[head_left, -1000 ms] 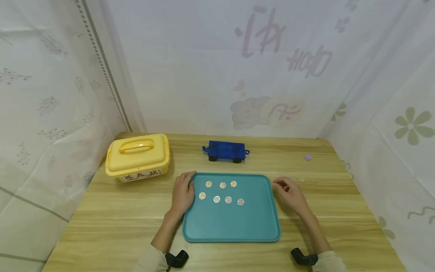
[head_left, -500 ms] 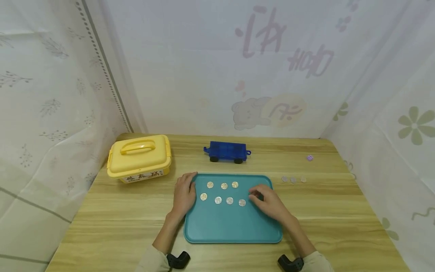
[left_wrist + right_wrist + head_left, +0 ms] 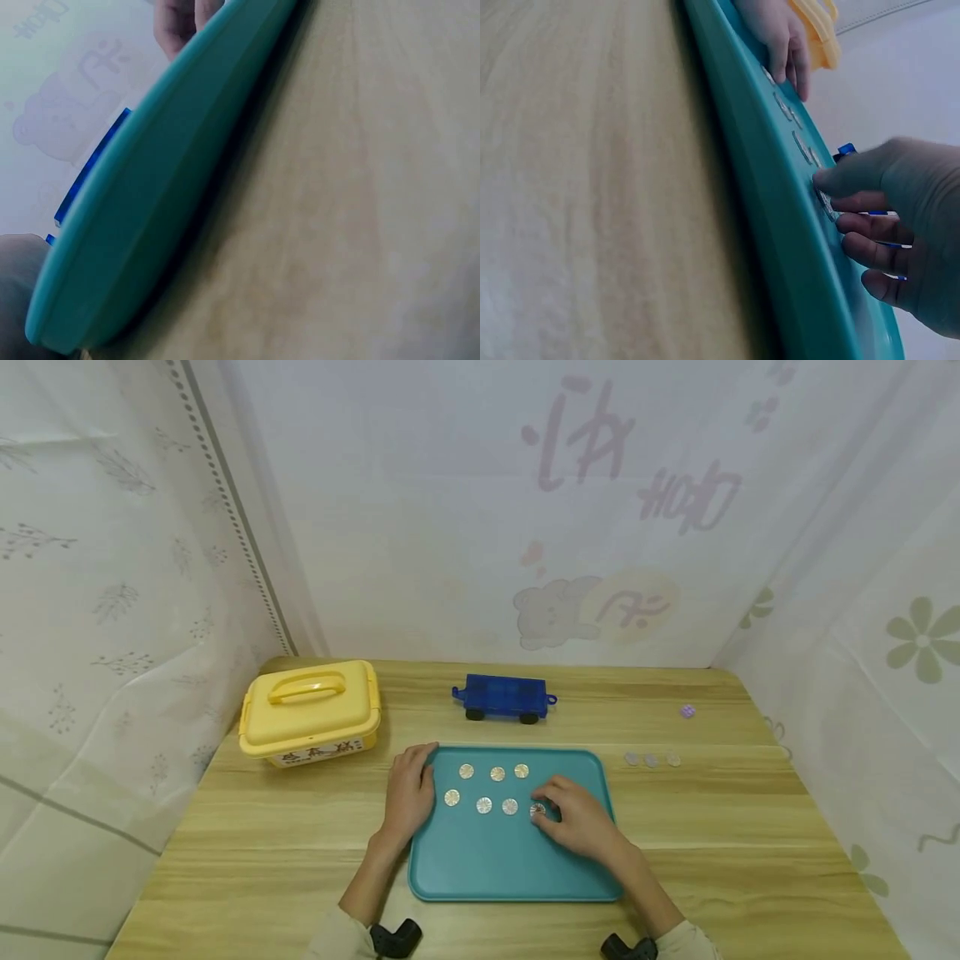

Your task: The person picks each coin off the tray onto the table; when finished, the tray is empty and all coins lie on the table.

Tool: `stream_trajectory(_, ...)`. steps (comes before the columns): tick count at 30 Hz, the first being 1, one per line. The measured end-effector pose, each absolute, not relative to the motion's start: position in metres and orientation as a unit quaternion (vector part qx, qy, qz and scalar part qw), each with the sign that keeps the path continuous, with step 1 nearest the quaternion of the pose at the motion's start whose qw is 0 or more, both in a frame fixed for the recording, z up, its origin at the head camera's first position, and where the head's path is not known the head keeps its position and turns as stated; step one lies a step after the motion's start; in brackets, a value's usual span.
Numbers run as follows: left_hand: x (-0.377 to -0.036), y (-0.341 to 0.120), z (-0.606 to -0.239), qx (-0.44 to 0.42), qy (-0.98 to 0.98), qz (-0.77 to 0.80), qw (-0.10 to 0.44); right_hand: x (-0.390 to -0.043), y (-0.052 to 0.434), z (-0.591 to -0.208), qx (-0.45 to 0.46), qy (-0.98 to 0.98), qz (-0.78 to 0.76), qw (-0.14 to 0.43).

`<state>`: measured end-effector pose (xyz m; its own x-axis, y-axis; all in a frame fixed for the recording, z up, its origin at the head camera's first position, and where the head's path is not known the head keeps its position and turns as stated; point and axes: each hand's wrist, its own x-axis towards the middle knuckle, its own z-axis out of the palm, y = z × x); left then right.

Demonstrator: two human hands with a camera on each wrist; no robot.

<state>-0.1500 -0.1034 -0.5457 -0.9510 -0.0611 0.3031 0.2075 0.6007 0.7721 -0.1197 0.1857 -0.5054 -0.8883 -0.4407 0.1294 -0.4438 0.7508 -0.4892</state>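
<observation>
On a teal tray lie several round coins in two rows, gold-coloured ones mostly at the back and silver ones in front. My right hand is over the tray's right half, thumb and forefinger at opposite edges of the rightmost front coin. That coin looks flat on the tray. In the right wrist view its other fingers are bent above the tray. My left hand rests on the tray's left rim, fingers reaching over the far left corner.
Three pale coins lie on the wooden table right of the tray. A small purple piece is farther back. Behind the tray stands a blue toy wagon. At the back left is a yellow lidded box with a handle.
My right hand has come from the loose coins on the table, leftward over the tray, to the rightmost front coin. The left hand stays on the rim.
</observation>
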Motion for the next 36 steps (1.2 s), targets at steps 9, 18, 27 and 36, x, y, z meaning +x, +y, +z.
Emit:
stream_trajectory(9,-0.152,-0.103,-0.547,-0.043,-0.883,-0.443,0.150,-0.126,0.184,-0.499,0.203,-0.933,0.283,-0.091)
stream_trajectory(18,-0.150,-0.103,-0.547,-0.041,-0.882,-0.443,0.153,-0.126,0.185,-0.498,0.214,-0.924,0.297,-0.109)
stream_trajectory(27,-0.149,-0.104,-0.547,-0.041,-0.882,-0.445,0.151,-0.119,0.186,-0.500,0.221,-0.905,0.338,-0.133)
stream_trajectory(36,-0.149,-0.102,-0.545,-0.040,-0.882,-0.443,0.153,-0.122,0.196,-0.504,0.214,-0.884,0.395,-0.131)
